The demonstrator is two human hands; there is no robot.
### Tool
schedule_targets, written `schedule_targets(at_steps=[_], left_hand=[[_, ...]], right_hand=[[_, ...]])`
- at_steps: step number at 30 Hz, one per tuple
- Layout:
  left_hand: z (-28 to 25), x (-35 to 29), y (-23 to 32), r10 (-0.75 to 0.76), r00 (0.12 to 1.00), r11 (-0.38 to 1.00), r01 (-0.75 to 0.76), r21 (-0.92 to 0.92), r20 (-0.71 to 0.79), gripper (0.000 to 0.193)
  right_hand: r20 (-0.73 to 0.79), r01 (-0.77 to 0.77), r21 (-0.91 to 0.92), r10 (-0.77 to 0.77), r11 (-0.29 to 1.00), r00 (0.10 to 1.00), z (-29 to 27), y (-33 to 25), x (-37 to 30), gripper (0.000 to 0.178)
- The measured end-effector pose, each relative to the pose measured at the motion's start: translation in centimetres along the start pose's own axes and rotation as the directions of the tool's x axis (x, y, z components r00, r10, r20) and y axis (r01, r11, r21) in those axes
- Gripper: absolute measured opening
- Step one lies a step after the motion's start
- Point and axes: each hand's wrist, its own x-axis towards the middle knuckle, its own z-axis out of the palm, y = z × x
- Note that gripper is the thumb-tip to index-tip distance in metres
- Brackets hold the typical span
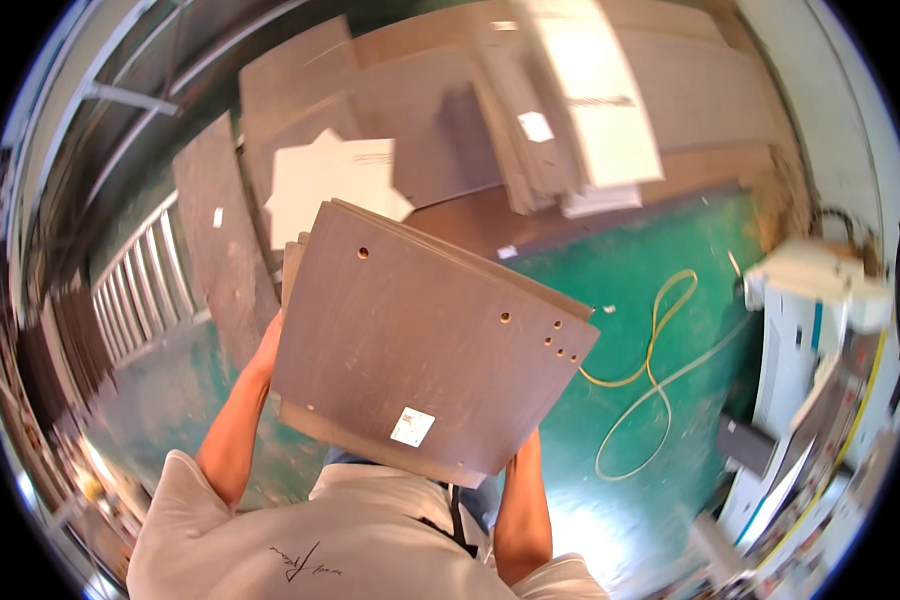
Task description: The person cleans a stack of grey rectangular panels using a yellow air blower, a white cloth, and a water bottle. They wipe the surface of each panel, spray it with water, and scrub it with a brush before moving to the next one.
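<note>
A stack of brown wooden panels (435, 350) is held up in front of my torso, tilted, its edges slightly out of line. Its top panel has several drilled holes near the corners and a white label (412, 427) near the side closest to me. At the stack's left edge, my left hand (273, 338) grips it, the fingers hidden behind the boards. My right hand (526, 448) supports the near right edge from below and is mostly covered by the panels.
Beyond lie large brown boards (410, 110), with pale cardboard sheets (335, 185) and a long light-coloured board (595, 95) on them. A yellow hose (654, 345) loops across the green floor (580, 275). White machinery (785, 370) stands right, a metal roller rack (145, 285) left.
</note>
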Motion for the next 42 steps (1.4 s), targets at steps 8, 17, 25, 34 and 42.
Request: schedule_targets(at_steps=[8,17,25,34,42], left_hand=[[26.4,-10.4,3.5,0.169,0.930,0.955,-0.237,0.181,0.326,0.050],[61.8,-16.7,5.8,0.152,0.640,0.806,-0.521,0.280,0.753,0.055],[95.1,-8.5,1.4,0.102,0.250,0.686,-0.719,0.114,0.963,0.059],[131.3,-16.2,-0.6,-0.156,0.441,0.689,-0.592,0.417,0.884,0.074],[147.5,-21.5,-2.0,-0.293,0.424,0.717,-0.496,0.490,0.857,0.073]], right_hand=[[-0.121,0.273,0.321,-0.247,0.907,0.961,-18.5,-16.5,-15.5,0.033],[-0.467,0.664,0.317,-0.498,0.677,0.731,-41.2,-31.2,-25.4,0.025],[-0.690,0.772,0.413,-0.387,0.483,0.612,-59.1,-40.9,-25.2,0.029],[-0.863,0.714,0.405,-0.020,0.571,0.505,-75.0,-55.9,-21.8,0.046],[-0.821,0.705,0.541,0.109,0.459,0.560,-88.7,-60.1,-17.3,0.041]])
